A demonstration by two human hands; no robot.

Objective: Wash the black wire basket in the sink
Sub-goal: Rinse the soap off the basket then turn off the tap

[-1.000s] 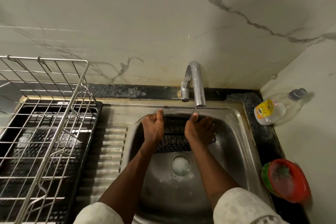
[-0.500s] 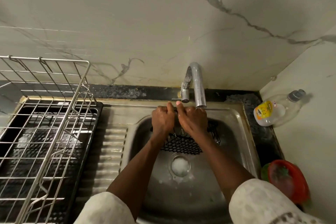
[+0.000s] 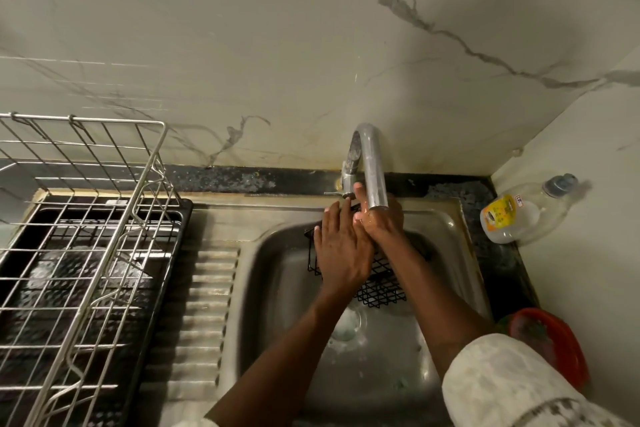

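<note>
Black wire mesh basket (image 3: 381,282): inside stainless steel sink (image 3: 453,232), in far half of basin, just beyond round drain (image 3: 346,324). One side wall and part of the mesh visible; remainder covered by hands.

Left hand (image 3: 341,253): laid flat on top of basket, fingers straight, released, nothing gripped. Fingertips reach sink's far rim.

Right hand (image 3: 382,224): touching left hand, at sink's far edge, directly under spout of curved chrome tap (image 3: 372,177). Skin wet. One digit points up beside tap lever. Grasping basket rim or not: cannot tell, as fingers are masked by left hand & spout.

Pale patterned sleeve (image 3: 502,388) on right arm, over sink's near-right corner.

Surroundings, ref. sink:
- Left, adjoining basin: ribbed steel drainboard (image 3: 207,288).
- Further left: steel wire dish rack (image 3: 104,218) standing over black plastic tray (image 3: 187,215).
- Behind: strip of black speckled stone surface (image 3: 242,180), then pale marble-look wall (image 3: 311,62).
- Right, far corner: clear plastic bottle w/ yellow label (image 3: 519,215), lying on its side on surface.
- Right, near end: red round plastic bowl (image 3: 561,354), green item w/ it, detail blurred.
</note>
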